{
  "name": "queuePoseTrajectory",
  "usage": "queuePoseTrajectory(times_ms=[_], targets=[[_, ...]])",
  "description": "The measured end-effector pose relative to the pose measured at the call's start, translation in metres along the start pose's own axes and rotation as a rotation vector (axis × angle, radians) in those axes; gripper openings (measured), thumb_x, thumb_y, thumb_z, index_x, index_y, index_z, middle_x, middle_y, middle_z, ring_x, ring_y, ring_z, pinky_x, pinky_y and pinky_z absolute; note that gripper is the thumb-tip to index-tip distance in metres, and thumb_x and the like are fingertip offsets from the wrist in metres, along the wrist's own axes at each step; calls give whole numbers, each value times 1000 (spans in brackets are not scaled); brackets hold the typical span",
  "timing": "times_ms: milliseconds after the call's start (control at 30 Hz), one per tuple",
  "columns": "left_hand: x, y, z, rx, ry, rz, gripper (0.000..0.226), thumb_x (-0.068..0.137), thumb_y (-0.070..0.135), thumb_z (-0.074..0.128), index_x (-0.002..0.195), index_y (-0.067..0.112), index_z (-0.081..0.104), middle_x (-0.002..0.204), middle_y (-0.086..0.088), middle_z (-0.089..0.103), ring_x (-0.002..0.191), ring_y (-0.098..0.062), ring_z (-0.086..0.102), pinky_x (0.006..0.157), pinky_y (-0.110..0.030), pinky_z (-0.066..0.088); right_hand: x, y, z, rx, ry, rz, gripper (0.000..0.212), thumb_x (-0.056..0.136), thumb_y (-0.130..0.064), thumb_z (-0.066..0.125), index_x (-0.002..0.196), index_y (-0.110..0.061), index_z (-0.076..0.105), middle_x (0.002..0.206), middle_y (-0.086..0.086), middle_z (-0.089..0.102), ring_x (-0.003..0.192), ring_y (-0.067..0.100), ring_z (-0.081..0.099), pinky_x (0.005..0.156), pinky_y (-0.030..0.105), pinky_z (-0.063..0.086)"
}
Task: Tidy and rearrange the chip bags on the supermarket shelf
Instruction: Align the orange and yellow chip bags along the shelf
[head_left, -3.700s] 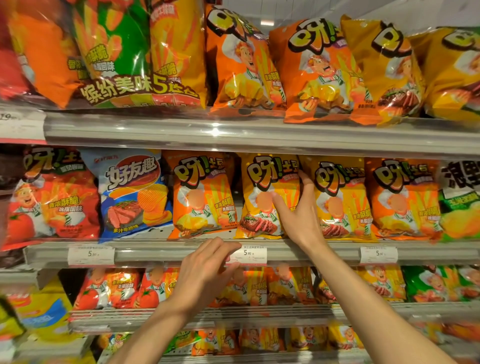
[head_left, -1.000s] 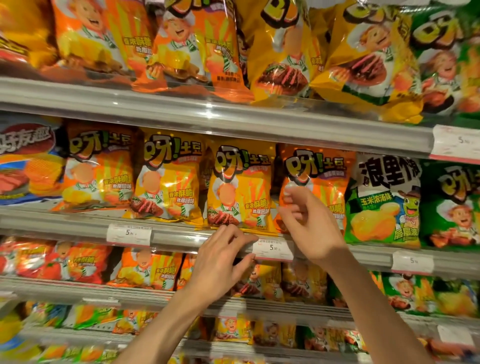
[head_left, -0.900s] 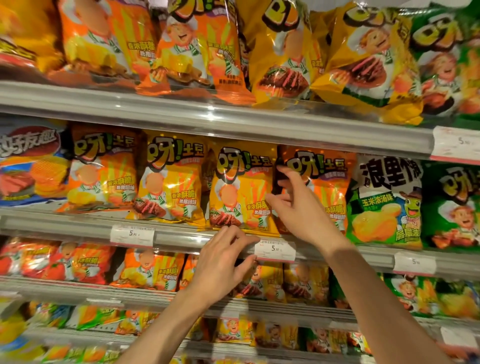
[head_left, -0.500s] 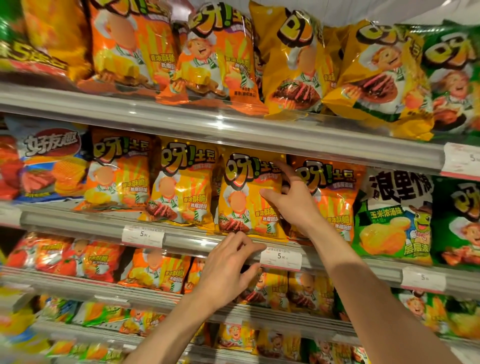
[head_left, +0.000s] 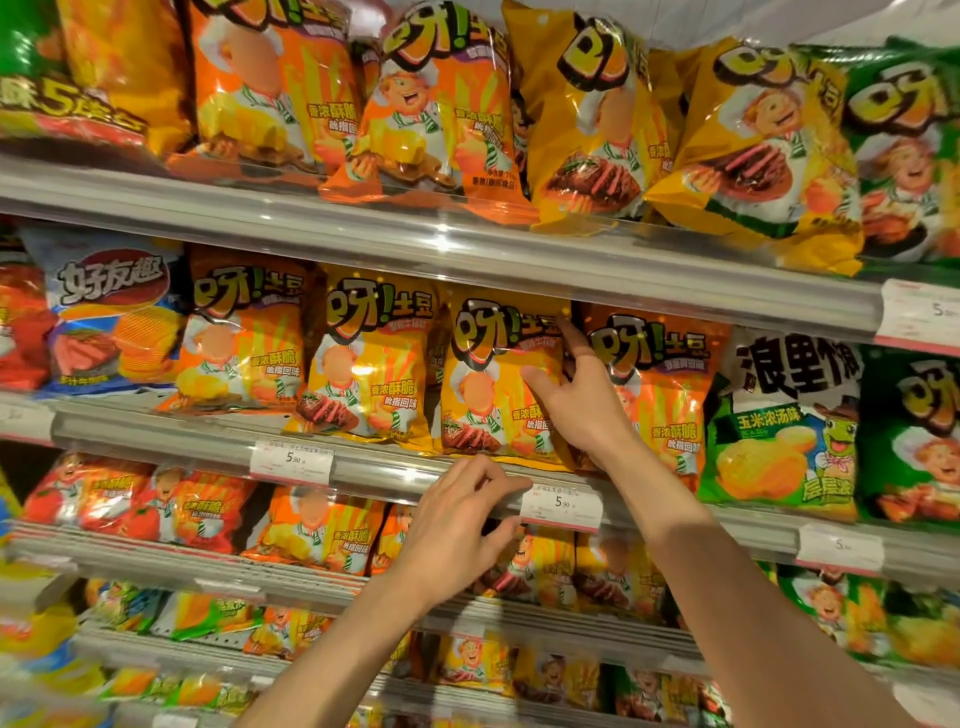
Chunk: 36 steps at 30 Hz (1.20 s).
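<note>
right hand (head_left: 584, 402) spread against the glossy yellow chip bag (head_left: 493, 379) on the middle shelf, fingertips hidden behind its three o'clock edge; left hand (head_left: 457, 525) loosely open on the grey shelf rail (head_left: 171, 436) at six o'clock.

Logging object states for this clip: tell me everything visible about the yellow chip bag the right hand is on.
The yellow chip bag is glossy foil-like plastic with a cartoon chef, a steak picture and bold black-and-yellow lettering. It stands upright on the middle shelf between another yellow bag and an orange one. The right hand touches its right edge, thumb on its front.
</note>
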<state>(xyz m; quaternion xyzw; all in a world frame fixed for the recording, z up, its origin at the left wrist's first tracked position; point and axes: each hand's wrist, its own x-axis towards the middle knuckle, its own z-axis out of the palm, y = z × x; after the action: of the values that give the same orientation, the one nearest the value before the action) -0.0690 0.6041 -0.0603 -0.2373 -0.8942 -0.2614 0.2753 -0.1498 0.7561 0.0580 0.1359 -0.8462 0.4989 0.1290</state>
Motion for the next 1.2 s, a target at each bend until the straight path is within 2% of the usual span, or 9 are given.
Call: queuePoseTrajectory(times_ms=[200,333,467,667,800,867,967,1100,1200], targets=[[-1,3,4,51,36,18,36,91,35,67,124,22,63,104,5,54,99,-17,53,75,-31,49,-25,-4,-23,99,-34,-56,68,97,-18,63,155,-28,29,145,-14,43,135,6,44,114,29,39],[-2,8,8,102,65,26,33,93,35,64,122,21,63,102,4,54,97,-17,54,74,-30,48,-47,5,-57,-41,82,-101,42,98,-21,61,139,-26,51,121,-12,64,99,4,66,81,18,52],[2,11,13,128,34,63,31,95,34,62,124,22,61,102,4,54,98,-18,55,70,-30,50,-65,31,-93,-178,285,-128,20,97,-20,62,116,-23,65,102,0,64,81,7,60,66,12,46],[10,13,17,72,64,37,26,92,35,65,116,24,64,97,9,58,94,-15,56,73,-27,47,-60,53,-126,-277,231,25,55,94,-36,67,141,-26,41,124,-2,59,107,12,61,90,30,54],[12,12,18,49,64,14,26,91,40,62,113,27,65,93,11,58,91,-13,56,70,-28,47,-48,46,-128,-183,59,95,73,95,-33,67,153,-28,24,119,-17,54,102,-2,54,71,8,44],[11,12,18,48,61,19,26,91,40,61,113,27,65,91,12,57,90,-12,56,69,-29,48,-42,46,-127,-131,32,125,79,92,-33,70,155,-32,22,123,-15,54,108,2,54,71,7,43],[11,13,16,57,55,20,26,92,42,59,113,28,64,90,14,56,89,-10,54,68,-27,48,-37,49,-125,-64,64,101,83,87,-28,77,155,-33,28,133,-8,57,119,10,57,94,28,53],[11,13,16,61,46,11,25,91,40,64,114,30,63,90,15,55,88,-8,53,68,-23,45,-33,48,-121,-28,95,62,79,87,-19,78,151,-31,34,122,-19,56,112,3,58,91,19,48],[11,14,16,64,40,4,25,91,40,65,114,31,63,91,16,54,88,-6,52,68,-21,43,-32,54,-115,-18,110,55,81,86,-20,78,151,-35,32,130,-10,58,120,11,59,101,30,49]])
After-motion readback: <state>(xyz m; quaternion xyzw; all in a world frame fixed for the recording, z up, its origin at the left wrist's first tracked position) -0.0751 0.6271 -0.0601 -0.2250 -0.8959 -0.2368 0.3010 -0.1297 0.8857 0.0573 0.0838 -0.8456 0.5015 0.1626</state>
